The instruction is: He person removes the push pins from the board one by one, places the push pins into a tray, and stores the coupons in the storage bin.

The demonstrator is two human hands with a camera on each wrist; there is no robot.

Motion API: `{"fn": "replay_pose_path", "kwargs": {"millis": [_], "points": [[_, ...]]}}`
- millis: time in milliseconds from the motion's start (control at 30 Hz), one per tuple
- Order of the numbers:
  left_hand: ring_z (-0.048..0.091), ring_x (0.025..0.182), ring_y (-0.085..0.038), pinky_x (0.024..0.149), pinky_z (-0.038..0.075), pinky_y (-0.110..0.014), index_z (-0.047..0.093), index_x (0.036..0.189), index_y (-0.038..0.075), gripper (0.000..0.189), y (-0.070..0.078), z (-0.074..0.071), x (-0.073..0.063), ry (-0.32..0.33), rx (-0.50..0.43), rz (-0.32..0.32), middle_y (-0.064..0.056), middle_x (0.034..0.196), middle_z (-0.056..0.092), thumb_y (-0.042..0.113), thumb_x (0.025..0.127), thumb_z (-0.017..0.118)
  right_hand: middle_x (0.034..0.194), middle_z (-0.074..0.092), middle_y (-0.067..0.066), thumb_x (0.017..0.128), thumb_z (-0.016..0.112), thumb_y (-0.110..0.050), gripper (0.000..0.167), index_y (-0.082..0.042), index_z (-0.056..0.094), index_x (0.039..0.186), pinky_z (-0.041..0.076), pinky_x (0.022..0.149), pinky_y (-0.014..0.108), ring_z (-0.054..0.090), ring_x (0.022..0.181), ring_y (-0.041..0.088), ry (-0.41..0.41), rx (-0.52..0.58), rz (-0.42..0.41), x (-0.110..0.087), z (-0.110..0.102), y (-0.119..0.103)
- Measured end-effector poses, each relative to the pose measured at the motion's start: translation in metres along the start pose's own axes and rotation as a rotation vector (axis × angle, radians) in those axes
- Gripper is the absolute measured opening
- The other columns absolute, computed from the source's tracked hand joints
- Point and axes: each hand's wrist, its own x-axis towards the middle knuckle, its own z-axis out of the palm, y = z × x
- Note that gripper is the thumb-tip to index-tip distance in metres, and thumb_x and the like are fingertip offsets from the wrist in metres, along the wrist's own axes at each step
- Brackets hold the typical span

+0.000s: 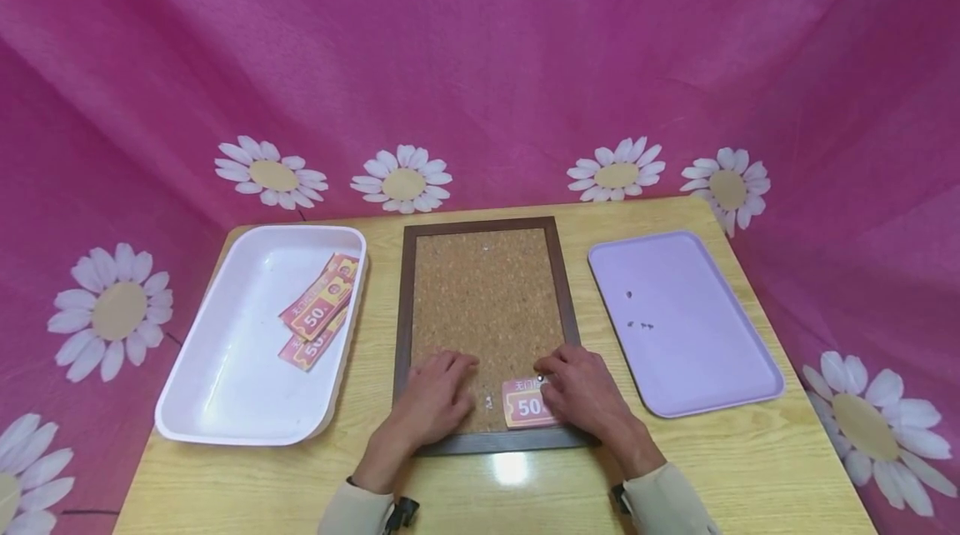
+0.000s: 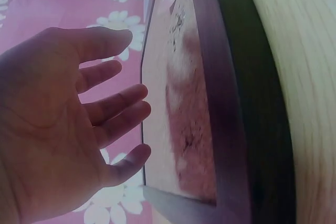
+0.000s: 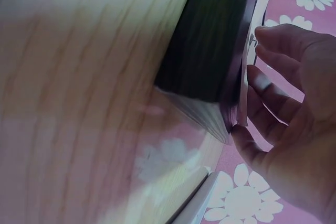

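Observation:
A cork board (image 1: 483, 302) in a dark wooden frame (image 1: 408, 302) lies on the table. On its lower right corner is a pink and yellow coupon (image 1: 522, 406) marked 50. My right hand (image 1: 588, 393) covers the coupon's right part. Its thumb and index finger pinch a small pushpin (image 3: 253, 40) at the coupon's upper edge, while other fingers touch the coupon's side. My left hand (image 1: 435, 393) hovers over the board's lower left, fingers spread and loosely bent, holding nothing in the left wrist view. Between the hands, small shiny pieces (image 1: 489, 400) sit on the cork.
To the left stands a white tray (image 1: 225, 368) with several coupons (image 1: 318, 306) overlapping along its right side. A purple tray (image 1: 697, 352) on the right carries a few tiny pins (image 1: 630, 296). Behind the table (image 1: 375, 335) hangs a pink flowered cloth (image 1: 480, 60).

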Motion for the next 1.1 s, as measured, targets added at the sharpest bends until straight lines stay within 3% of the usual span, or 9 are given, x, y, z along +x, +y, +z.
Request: {"fn": "replay_pose_path", "kwargs": {"millis": [400,767,1100], "points": [[0.052,0.118,-0.019,0.098,0.041,-0.046,0.062,0.124,0.025,0.034,0.012,0.014,0.005,-0.122,0.004,0.061,0.003,0.124,0.058,0.027,0.09,0.06,0.095,0.062,-0.004,0.081,0.067,-0.02,0.02,-0.023,0.075,0.1,0.044,0.083,0.047,0.057,0.09,0.018,-0.06,-0.059,0.061,0.002,0.0,-0.003],[0.051,0.115,-0.017,0.095,0.04,-0.041,0.063,0.125,0.024,0.033,0.024,0.021,0.009,-0.149,0.0,0.092,0.003,0.123,0.057,0.029,0.092,0.058,0.095,0.061,-0.005,0.084,0.067,-0.021,0.017,-0.024,0.075,0.099,0.042,0.082,0.046,0.056,0.09,0.017,-0.069,-0.058,0.068,0.003,0.0,-0.002],[0.05,0.111,-0.015,0.085,0.035,-0.033,0.061,0.125,0.024,0.039,0.026,0.031,0.016,-0.144,-0.048,0.075,0.005,0.118,0.057,0.03,0.087,0.063,0.091,0.061,-0.003,0.081,0.07,-0.018,0.016,-0.021,0.075,0.095,0.043,0.077,0.045,0.056,0.086,0.019,-0.003,-0.056,0.024,0.003,0.003,-0.001]]}}
